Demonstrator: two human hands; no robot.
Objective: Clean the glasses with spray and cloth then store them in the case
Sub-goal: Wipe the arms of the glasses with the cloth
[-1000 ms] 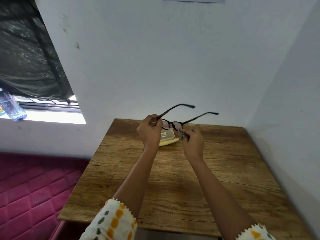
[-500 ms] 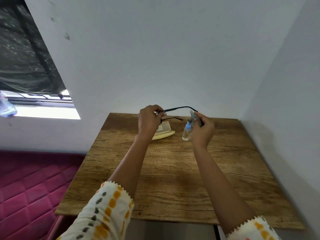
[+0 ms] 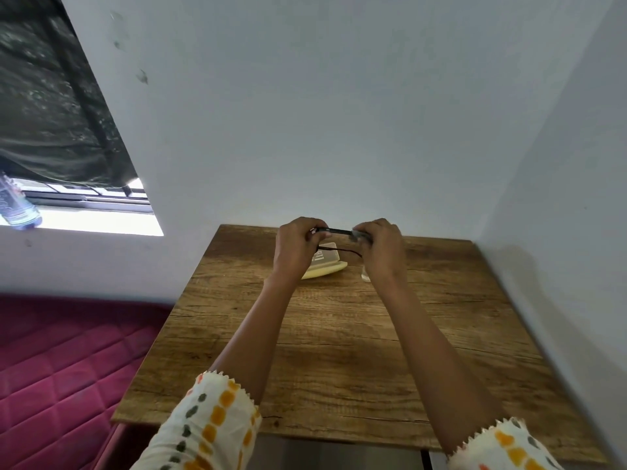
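Black-framed glasses (image 3: pixel 336 231) are held up over the far part of the wooden table (image 3: pixel 339 351), one temple arm hanging below them. My left hand (image 3: pixel 296 245) grips their left end. My right hand (image 3: pixel 381 247) grips the right end together with a small grey cloth (image 3: pixel 359 235). Behind the hands, the open case (image 3: pixel 324 266) lies on the table, pale yellow with a clear lid. Only the base of the small clear spray bottle (image 3: pixel 365 276) shows below my right wrist.
The table fills a corner between a back wall and a right wall (image 3: pixel 559 232). A maroon quilted mattress (image 3: pixel 68 368) lies to the left. A plastic water bottle (image 3: pixel 15 206) stands on the window sill at far left.
The glasses have been lowered and the temple arms folded inward. My right hand has moved onto the frame's right end with the cloth, hiding most of the spray bottle.
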